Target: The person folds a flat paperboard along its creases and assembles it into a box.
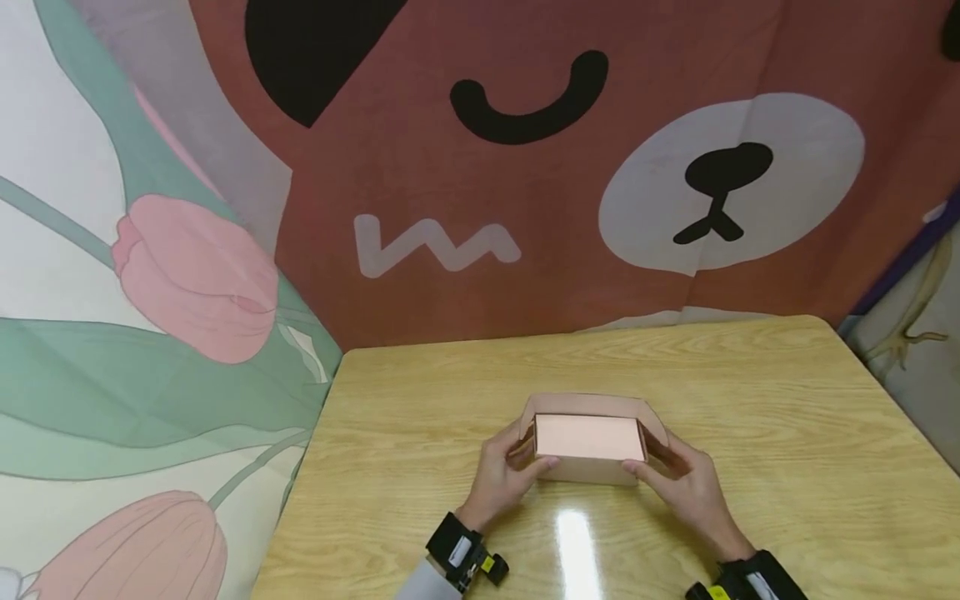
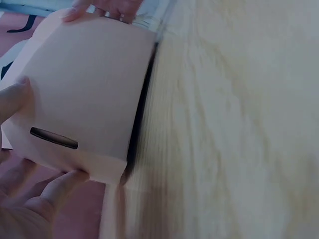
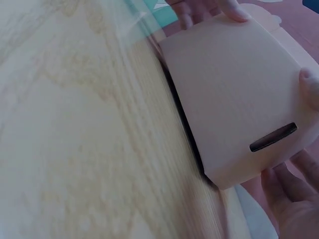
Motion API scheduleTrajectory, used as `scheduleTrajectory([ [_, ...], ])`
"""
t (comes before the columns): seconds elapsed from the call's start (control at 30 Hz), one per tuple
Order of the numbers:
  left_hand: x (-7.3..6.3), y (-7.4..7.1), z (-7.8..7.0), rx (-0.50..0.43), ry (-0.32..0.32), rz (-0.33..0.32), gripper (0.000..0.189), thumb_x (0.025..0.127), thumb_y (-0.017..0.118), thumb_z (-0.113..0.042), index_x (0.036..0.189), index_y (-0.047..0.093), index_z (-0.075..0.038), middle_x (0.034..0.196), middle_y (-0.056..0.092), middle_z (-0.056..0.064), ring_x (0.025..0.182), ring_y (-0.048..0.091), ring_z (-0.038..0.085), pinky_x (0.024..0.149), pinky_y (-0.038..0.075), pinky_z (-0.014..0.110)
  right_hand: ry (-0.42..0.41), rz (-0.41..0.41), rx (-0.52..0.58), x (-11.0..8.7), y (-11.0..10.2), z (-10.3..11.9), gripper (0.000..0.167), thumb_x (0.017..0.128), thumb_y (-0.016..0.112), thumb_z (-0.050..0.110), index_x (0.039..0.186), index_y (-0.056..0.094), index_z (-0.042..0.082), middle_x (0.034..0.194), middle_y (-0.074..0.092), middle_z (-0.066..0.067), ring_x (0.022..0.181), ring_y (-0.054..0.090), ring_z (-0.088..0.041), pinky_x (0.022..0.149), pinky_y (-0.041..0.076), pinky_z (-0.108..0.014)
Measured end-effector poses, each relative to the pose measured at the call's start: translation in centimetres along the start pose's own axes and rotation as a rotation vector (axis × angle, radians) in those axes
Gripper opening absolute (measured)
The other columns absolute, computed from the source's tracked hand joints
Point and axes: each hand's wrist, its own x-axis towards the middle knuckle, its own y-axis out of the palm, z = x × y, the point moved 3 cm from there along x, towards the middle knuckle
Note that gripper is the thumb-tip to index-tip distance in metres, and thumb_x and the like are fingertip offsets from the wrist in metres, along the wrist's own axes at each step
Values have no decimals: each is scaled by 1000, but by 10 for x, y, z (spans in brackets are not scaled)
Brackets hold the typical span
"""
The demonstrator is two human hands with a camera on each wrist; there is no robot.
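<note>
A small pale pink cardboard box point(image 1: 588, 469) is held between both hands near the middle of the table. At its far side a raised flap point(image 1: 588, 404) stands up, with side tabs folding toward the hands. My left hand point(image 1: 501, 477) grips the left end, thumb on the near top edge and fingers round the side. The right end is gripped by my right hand point(image 1: 692, 490) in a mirrored way. In the left wrist view, a narrow dark slot point(image 2: 54, 138) cuts through the cardboard near one end. The right wrist view shows fingers point(image 3: 294, 191) against the box's end.
The wood-grain table point(image 1: 397, 400) reaches back to a wall hanging with a brown bear face point(image 1: 525, 183). A flowered cloth point(image 1: 165, 400) hangs along the left. Light reflects off the tabletop just in front of the box.
</note>
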Motion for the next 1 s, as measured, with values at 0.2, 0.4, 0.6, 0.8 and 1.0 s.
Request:
scheduleTrajectory([
  [0.2, 0, 1, -5, 141, -1, 48, 81, 92, 70, -26, 158, 23, -24, 158, 35, -1, 139, 46, 21, 103, 47, 32, -67, -8, -4, -2, 4, 2, 72, 81, 77, -2, 146, 47, 10, 148, 47, -19, 127, 55, -2, 97, 49, -18],
  [0.4, -2, 3, -9, 344, -29, 84, 82, 98, 58, -41, 160, 7, -24, 162, 25, -8, 148, 32, 14, 118, 33, 40, -118, -16, -150, -5, 6, 9, 75, 84, 76, 2, 150, 42, 16, 150, 46, -14, 131, 52, -3, 98, 46, -13],
  [0.6, -6, 5, -11, 396, -54, 130, 81, 101, 50, -44, 160, -1, -21, 162, 20, -6, 149, 27, 14, 119, 32, 42, -236, -98, -250, -5, 1, 16, 46, 96, 57, -2, 140, 54, 7, 145, 52, -19, 136, 47, -4, 105, 36, -7],
  [0.8, -6, 3, -13, 374, -56, 148, 84, 99, 53, -46, 160, 0, -23, 158, 26, -6, 145, 33, 13, 115, 38, 41, -253, -92, -88, 0, -6, 22, 46, 88, 62, -13, 133, 59, -3, 135, 60, -23, 127, 58, -5, 97, 48, -13],
  [1.0, -4, -3, -10, 324, -51, 154, 86, 96, 60, -46, 160, 7, -25, 156, 32, -6, 142, 38, 15, 112, 42, 37, -159, 51, -73, 7, -16, 19, 67, 90, 63, -10, 150, 41, 9, 149, 50, -11, 122, 59, 0, 97, 50, -17],
])
